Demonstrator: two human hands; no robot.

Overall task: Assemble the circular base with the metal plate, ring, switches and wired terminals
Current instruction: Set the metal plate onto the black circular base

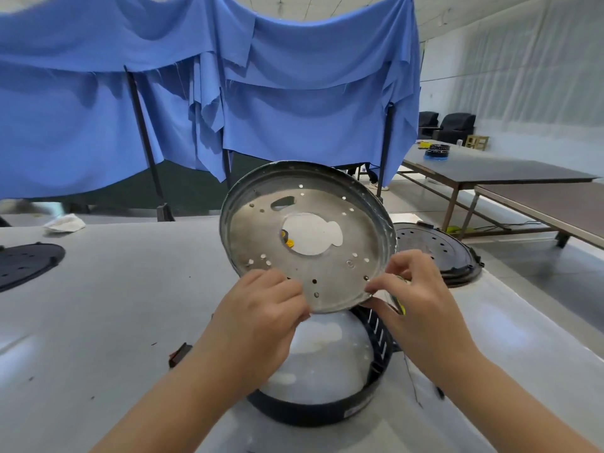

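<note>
A big blue cloth [294, 93] hung on dark poles [143, 138] behind the white table [98, 305]. A crumpled white rag [65, 223] lay at the table's far left. Off to the right stood 2 long brown tables [490, 171], and 2 dark armchairs [454, 125] sat by the wall.
</note>
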